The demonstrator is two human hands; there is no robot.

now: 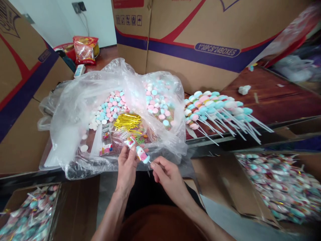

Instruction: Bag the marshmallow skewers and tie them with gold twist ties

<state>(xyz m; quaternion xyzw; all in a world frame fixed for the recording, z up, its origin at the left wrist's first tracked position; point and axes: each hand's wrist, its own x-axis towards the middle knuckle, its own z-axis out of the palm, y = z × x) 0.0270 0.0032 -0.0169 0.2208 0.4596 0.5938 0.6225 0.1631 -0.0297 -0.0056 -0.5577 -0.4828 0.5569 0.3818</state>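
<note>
A marshmallow lollipop with a printed clear wrapper over it slants between my hands, in front of the tray. My left hand is closed around its upper part, thumb on top. With thumb and fingertips my right hand pinches the lower end, where a short bit of white stick shows. Just beyond lie a bundle of gold twist ties, a stack of printed wrappers and white sticks. Pink, blue and white candies are heaped behind them, inside a clear plastic bag.
Unwrapped lollipops lie piled on the table's right, sticks toward me. Boxes of wrapped lollipops stand low at right and left. Large cartons wall the table's back. A red snack packet sits at the back left.
</note>
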